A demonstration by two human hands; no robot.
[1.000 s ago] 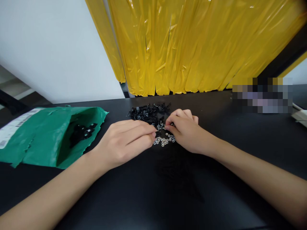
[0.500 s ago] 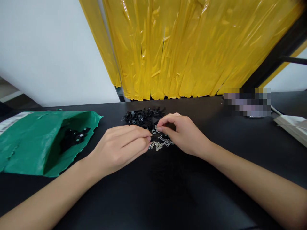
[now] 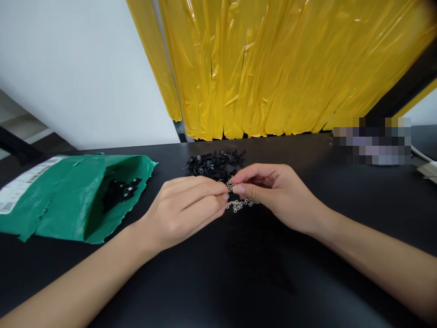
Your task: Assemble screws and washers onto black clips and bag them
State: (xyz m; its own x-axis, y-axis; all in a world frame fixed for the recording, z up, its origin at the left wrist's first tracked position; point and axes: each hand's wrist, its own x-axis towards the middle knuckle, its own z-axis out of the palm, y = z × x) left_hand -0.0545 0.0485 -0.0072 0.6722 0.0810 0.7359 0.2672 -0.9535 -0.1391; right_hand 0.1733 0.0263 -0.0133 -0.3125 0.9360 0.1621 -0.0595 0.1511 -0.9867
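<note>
My left hand (image 3: pixel 191 209) is closed in a pinch. Whatever sits between its fingertips is mostly hidden. My right hand (image 3: pixel 276 191), thumb against index finger, pinches a small silver screw (image 3: pixel 232 187), its tip close to the left fingertips. Several more small screws (image 3: pixel 229 181) lie just behind the fingers, partly covered. Silver washers (image 3: pixel 237 206) are spread on the black table (image 3: pixel 218 278) beneath both hands. Beyond them is a heap of small black plastic parts (image 3: pixel 211 163).
On the left lies an open green plastic bag (image 3: pixel 71 196) with black parts (image 3: pixel 124 191) inside. A blurred-out object (image 3: pixel 378 143) stands at the back right, near a white cable (image 3: pixel 421 154). Yellow plastic strips (image 3: pixel 266 68) hang behind the table.
My right hand has come away from the screw pile with a screw and now meets my left fingertips. The whole view has shifted slightly, so things appear further right.
</note>
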